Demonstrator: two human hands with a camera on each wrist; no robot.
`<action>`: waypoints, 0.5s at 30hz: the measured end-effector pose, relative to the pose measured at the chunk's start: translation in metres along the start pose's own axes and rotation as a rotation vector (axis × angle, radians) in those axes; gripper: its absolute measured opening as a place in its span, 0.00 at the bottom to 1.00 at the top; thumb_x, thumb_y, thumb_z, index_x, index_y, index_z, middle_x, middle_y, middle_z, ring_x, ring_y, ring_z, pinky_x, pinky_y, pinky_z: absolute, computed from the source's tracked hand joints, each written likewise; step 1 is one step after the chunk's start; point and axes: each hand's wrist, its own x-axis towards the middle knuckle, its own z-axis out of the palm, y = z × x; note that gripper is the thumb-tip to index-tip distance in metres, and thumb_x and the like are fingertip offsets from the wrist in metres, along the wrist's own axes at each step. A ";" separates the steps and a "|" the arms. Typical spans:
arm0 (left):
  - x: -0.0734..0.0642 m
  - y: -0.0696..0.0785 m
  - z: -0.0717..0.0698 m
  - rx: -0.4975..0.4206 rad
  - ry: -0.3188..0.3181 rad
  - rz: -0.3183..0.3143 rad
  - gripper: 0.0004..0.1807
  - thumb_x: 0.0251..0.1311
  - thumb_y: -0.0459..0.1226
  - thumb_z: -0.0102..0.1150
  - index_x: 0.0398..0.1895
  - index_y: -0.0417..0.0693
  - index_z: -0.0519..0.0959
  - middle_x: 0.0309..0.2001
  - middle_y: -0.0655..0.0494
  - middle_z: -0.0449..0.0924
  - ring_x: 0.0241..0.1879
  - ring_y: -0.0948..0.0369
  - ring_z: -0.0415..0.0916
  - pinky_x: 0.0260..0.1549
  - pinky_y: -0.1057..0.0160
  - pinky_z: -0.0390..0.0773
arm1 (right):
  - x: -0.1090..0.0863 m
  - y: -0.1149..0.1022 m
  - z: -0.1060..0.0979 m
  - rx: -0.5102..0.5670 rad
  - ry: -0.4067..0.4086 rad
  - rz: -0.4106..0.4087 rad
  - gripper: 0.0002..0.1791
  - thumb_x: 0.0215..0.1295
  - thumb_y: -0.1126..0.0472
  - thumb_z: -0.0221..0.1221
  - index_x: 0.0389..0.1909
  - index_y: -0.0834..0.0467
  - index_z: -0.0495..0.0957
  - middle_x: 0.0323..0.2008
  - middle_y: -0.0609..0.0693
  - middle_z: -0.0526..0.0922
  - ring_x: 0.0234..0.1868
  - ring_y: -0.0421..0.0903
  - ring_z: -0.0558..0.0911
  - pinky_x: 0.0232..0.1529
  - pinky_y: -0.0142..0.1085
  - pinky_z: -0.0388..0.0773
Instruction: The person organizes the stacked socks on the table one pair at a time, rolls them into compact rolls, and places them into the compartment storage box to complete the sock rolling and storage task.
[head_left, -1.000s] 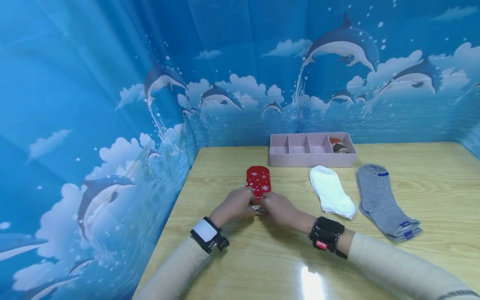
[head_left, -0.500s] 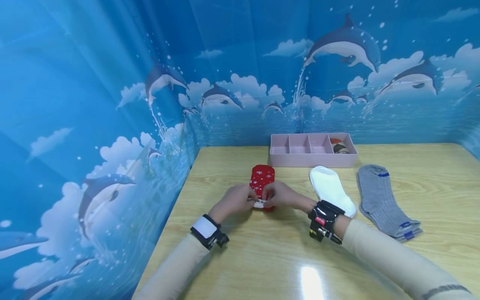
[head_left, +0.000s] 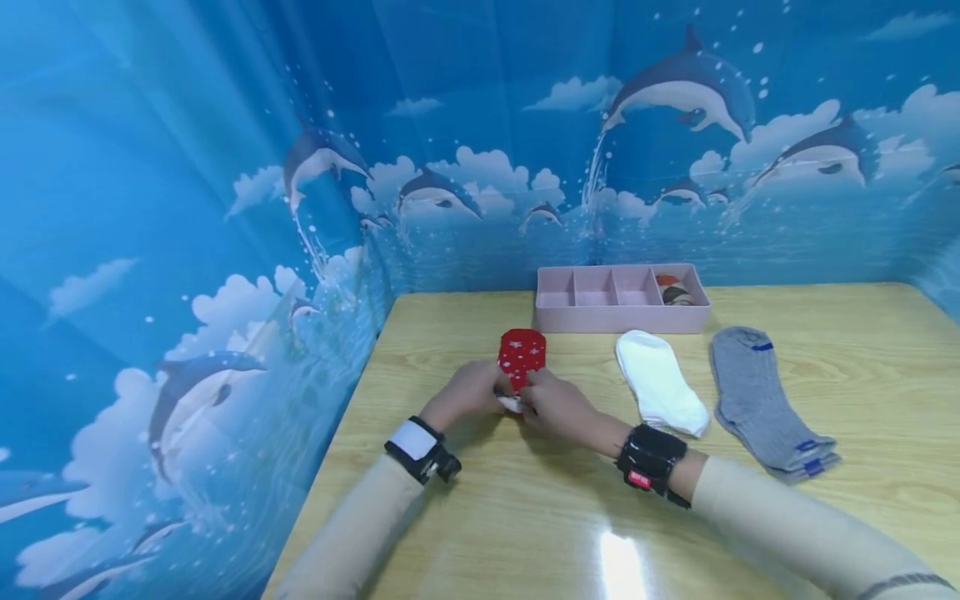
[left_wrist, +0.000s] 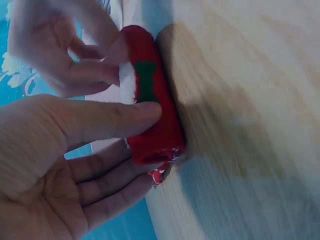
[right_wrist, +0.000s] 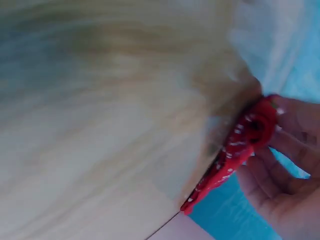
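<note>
A red sock (head_left: 522,354) with white snowflakes lies on the table, its near end rolled up. My left hand (head_left: 471,390) pinches one side of the roll, thumb on top and fingers behind. From the other side my right hand (head_left: 561,408) grips the roll too. Up close in the left wrist view, the roll (left_wrist: 167,117) shows a green patch and a white fuzzy edge under the fingertips. The right wrist view shows the coiled end of the roll (right_wrist: 260,125), with the flat rest of the sock stretching away along the table.
To the right lie white socks (head_left: 660,385) and, beyond them, grey socks (head_left: 761,396) with blue marks. A pink divided box (head_left: 622,320) stands at the back, with rolled coloured fabric (head_left: 677,292) in its right compartment. A dolphin-printed curtain (head_left: 480,125) hangs behind and on the left.
Both hands have edged away from me along the red sock, the near end is rolled further, and less of it lies flat. The right hand lifted slightly, then came back down on the roll.
</note>
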 end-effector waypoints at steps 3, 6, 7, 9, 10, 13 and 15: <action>0.003 0.000 -0.003 -0.031 -0.025 -0.029 0.10 0.50 0.34 0.77 0.37 0.51 0.89 0.32 0.60 0.87 0.34 0.64 0.77 0.39 0.65 0.77 | -0.005 -0.001 0.004 -0.144 0.045 -0.080 0.10 0.55 0.60 0.74 0.34 0.60 0.86 0.34 0.52 0.80 0.35 0.47 0.78 0.33 0.36 0.81; 0.005 -0.003 -0.003 -0.069 -0.019 -0.066 0.12 0.51 0.33 0.77 0.39 0.50 0.88 0.35 0.60 0.86 0.35 0.64 0.77 0.41 0.64 0.77 | -0.002 0.004 0.003 -0.089 0.004 -0.077 0.08 0.54 0.63 0.73 0.32 0.61 0.85 0.33 0.52 0.81 0.34 0.45 0.78 0.35 0.36 0.80; 0.005 -0.003 -0.002 -0.080 -0.007 -0.073 0.11 0.51 0.33 0.76 0.39 0.50 0.87 0.34 0.60 0.86 0.35 0.63 0.77 0.40 0.64 0.77 | 0.000 0.007 0.002 -0.038 -0.022 -0.060 0.05 0.55 0.64 0.72 0.29 0.60 0.85 0.30 0.50 0.80 0.32 0.44 0.77 0.33 0.34 0.79; 0.005 -0.005 0.001 -0.098 0.019 -0.087 0.09 0.54 0.33 0.75 0.39 0.49 0.87 0.34 0.59 0.86 0.34 0.63 0.76 0.39 0.65 0.76 | 0.004 0.013 0.000 0.085 -0.080 -0.006 0.06 0.55 0.67 0.68 0.23 0.57 0.82 0.24 0.46 0.77 0.27 0.40 0.73 0.29 0.31 0.73; 0.005 -0.005 0.002 -0.100 0.030 -0.089 0.09 0.55 0.33 0.74 0.39 0.49 0.88 0.34 0.59 0.86 0.34 0.63 0.76 0.38 0.65 0.76 | 0.007 0.016 -0.002 0.140 -0.109 0.019 0.08 0.54 0.68 0.67 0.20 0.56 0.81 0.20 0.44 0.74 0.25 0.39 0.71 0.27 0.30 0.69; 0.003 -0.006 0.005 -0.077 0.052 -0.087 0.07 0.59 0.35 0.71 0.41 0.49 0.90 0.36 0.58 0.88 0.36 0.62 0.79 0.39 0.63 0.78 | 0.014 0.027 -0.005 0.272 -0.184 0.080 0.14 0.55 0.69 0.64 0.14 0.53 0.75 0.14 0.40 0.65 0.18 0.36 0.63 0.22 0.28 0.59; 0.001 -0.005 0.006 -0.038 0.064 -0.069 0.08 0.62 0.36 0.69 0.43 0.49 0.90 0.40 0.56 0.87 0.40 0.61 0.80 0.42 0.61 0.79 | 0.018 0.032 -0.007 0.338 -0.214 0.100 0.15 0.55 0.70 0.63 0.14 0.54 0.74 0.13 0.40 0.63 0.17 0.35 0.61 0.21 0.27 0.57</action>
